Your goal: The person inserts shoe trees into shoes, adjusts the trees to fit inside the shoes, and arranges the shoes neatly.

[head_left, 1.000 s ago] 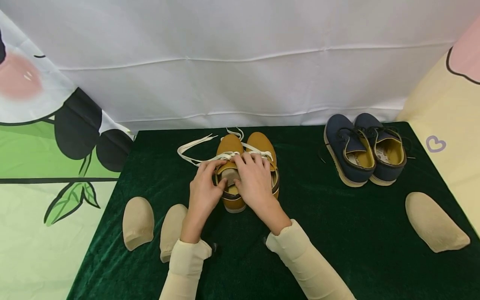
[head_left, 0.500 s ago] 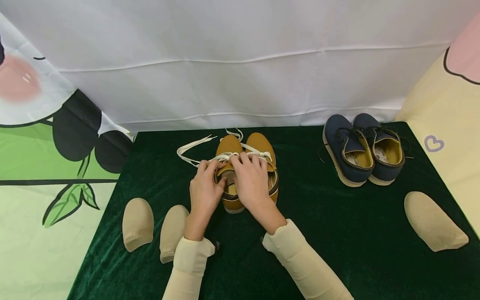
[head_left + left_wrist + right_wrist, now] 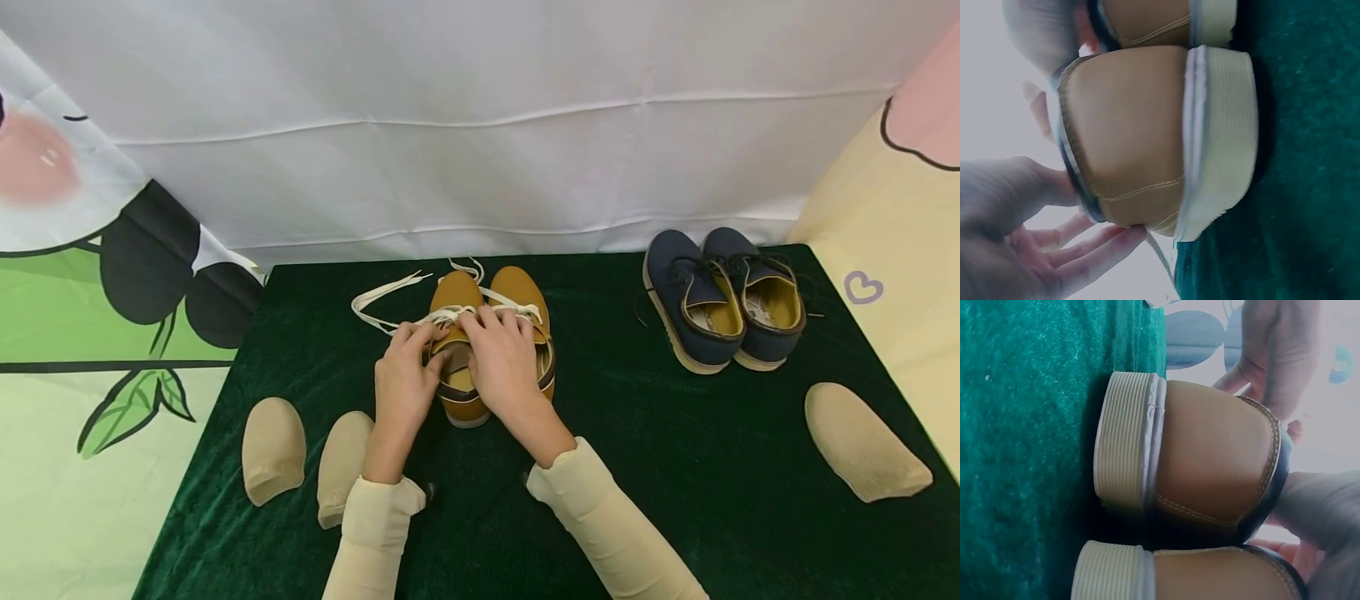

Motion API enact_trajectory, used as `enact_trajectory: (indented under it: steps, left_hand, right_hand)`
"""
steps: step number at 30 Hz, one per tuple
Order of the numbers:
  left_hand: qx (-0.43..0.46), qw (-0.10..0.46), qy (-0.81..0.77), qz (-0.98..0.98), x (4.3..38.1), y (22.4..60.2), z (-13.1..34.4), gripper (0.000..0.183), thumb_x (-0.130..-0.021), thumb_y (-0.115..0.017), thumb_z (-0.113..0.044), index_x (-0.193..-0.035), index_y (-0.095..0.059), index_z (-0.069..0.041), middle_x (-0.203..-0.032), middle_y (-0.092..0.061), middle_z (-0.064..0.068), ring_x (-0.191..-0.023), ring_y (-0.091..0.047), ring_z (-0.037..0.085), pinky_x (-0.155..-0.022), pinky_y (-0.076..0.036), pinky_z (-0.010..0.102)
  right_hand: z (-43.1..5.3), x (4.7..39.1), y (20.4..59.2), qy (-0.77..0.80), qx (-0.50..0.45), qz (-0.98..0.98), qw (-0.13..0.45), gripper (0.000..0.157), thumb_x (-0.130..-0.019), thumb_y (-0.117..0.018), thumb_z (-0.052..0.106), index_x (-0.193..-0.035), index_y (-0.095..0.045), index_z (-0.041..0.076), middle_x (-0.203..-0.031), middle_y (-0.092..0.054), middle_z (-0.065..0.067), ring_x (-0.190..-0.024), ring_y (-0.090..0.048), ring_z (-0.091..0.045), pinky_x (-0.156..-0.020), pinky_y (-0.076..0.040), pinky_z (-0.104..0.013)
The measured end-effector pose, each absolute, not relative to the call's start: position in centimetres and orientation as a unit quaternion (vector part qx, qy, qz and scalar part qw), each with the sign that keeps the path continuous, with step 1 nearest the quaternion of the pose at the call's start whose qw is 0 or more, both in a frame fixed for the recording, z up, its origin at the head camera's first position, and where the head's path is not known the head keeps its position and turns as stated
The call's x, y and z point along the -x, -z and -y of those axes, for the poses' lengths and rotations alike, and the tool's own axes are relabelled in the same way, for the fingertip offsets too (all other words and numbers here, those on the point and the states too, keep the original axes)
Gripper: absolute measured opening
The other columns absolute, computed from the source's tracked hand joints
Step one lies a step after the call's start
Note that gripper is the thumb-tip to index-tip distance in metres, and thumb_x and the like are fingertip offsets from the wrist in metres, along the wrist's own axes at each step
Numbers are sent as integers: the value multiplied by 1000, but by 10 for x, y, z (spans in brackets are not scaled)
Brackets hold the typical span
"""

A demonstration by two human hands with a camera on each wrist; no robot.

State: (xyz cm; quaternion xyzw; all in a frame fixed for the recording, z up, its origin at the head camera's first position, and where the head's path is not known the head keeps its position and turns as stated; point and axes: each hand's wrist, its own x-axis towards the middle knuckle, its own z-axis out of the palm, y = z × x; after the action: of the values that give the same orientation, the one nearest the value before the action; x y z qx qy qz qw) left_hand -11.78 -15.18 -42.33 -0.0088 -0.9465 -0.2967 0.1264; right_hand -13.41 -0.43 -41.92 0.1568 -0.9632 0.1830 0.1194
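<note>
A pair of tan lace-up shoes stands side by side in the head view, toes pointing away. My left hand [image 3: 405,375] holds the left tan shoe [image 3: 456,289] by the left side of its opening, thumb at the inner edge and fingers outside near the laces. On the other side, my right hand [image 3: 504,362] grips the same shoe around its tongue and lacing, covering part of the right tan shoe [image 3: 521,286]. White laces [image 3: 375,297] trail loose to the left. Both wrist views show the left shoe's heel [image 3: 1135,131] with its ribbed pale sole on the cloth.
Two beige shoe inserts [image 3: 273,450] lie at the left, one partly behind the left sleeve. Another beige insert [image 3: 862,442] is at the far right. Navy shoes [image 3: 693,292] stand at the back right on the green cloth [image 3: 675,483]. A white curtain [image 3: 480,183] hangs behind.
Both hands stay at the left tan shoe. The left thumb has shifted slightly upward along the opening, and the pale patch inside the shoe looks darker. The shoes stay in place.
</note>
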Motion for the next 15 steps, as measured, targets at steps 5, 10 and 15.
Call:
enact_trajectory:
  steps: [5, 10, 15]
  left_hand:
    - [15, 127, 299, 946, 118, 422, 154, 18, -94, -79, -15, -112, -75, -15, -111, -65, 10, -92, -67, 30, -77, -60, 47]
    - [9, 148, 295, 944, 119, 425, 151, 16, -93, -79, -15, -108, -75, -15, -108, -66, 9, -87, -66, 29, -71, -59, 45]
    - [-2, 171, 290, 942, 120, 427, 146, 12, -92, -79, -13, -104, -76, -14, -104, -66, 8, -79, -64, 27, -65, -55, 43]
  right_hand:
    - [5, 135, 421, -190, -152, 962, 120, 44, -93, -77, 16, -134, -63, 23, -122, -67, -4, -123, -58, -32, -106, -45, -54]
    - [6, 135, 422, -195, -141, 963, 122, 43, -94, -77, 16, -134, -62, 23, -125, -67, -3, -121, -57, -31, -105, -45, -52]
    - [9, 136, 422, -200, -128, 964, 122, 36, -94, -75, 13, -127, -64, 20, -122, -68, -3, -119, -58, -30, -103, -45, -51]
